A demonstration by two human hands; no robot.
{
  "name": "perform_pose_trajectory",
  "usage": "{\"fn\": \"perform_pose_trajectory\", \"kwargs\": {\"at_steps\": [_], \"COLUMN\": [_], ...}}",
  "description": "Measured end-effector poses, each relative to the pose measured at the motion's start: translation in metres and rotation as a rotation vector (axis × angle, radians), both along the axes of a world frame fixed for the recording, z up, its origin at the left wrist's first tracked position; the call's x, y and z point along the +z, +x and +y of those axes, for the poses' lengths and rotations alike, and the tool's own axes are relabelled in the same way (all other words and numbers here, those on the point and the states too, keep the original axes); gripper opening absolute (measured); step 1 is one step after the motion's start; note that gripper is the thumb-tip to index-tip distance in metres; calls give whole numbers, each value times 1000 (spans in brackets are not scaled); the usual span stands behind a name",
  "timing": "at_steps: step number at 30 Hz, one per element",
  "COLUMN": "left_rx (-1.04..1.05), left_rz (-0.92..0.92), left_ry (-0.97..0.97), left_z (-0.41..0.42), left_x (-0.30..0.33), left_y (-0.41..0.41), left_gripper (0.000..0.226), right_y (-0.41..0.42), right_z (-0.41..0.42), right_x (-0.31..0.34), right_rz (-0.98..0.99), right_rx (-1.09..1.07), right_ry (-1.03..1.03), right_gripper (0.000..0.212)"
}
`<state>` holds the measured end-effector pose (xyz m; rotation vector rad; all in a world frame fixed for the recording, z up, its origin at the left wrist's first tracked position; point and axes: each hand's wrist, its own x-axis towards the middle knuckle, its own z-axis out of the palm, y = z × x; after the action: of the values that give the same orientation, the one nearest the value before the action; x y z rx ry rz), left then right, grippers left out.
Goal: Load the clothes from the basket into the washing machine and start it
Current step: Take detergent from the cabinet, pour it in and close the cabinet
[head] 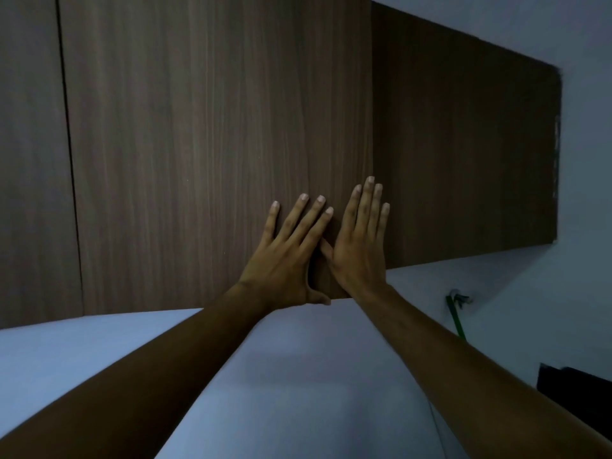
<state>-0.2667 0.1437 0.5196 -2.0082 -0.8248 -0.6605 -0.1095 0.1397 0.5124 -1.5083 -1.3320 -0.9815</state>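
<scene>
No basket, clothes or washing machine is in view. Both my hands lie flat against the lower right corner of a dark wood-grain cabinet door (215, 144). My left hand (288, 256) has its fingers spread and straight on the door face, thumb at the bottom edge. Right beside it, my right hand (361, 236) presses with straight fingers close together along the door's right edge.
A second cabinet door (33, 160) adjoins on the left. A darker side panel (463, 160) runs off to the right. Below is a pale wall (298, 376) with a green hook or cord (455, 313). A black object (576, 395) sits at the lower right.
</scene>
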Motion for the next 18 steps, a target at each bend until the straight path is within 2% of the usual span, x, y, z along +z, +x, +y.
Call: {"fn": "perform_pose_trajectory", "kwargs": {"at_steps": [4,11,18], "left_rx": [9,47,68], "left_rz": [-8,-32,-84], "left_ry": [12,36,65], "left_z": [15,38,63], "left_x": [-1,-2,-3], "left_y": [2,7,9], "left_gripper": [139,138,109], "right_y": [-4,-10,-14], "right_z": [18,53,81], "right_x": [-2,-5,-7], "right_rz": [-14,16,29], "right_rx": [-7,49,105], "right_ry": [12,25,22], "right_gripper": [94,87,83]}}
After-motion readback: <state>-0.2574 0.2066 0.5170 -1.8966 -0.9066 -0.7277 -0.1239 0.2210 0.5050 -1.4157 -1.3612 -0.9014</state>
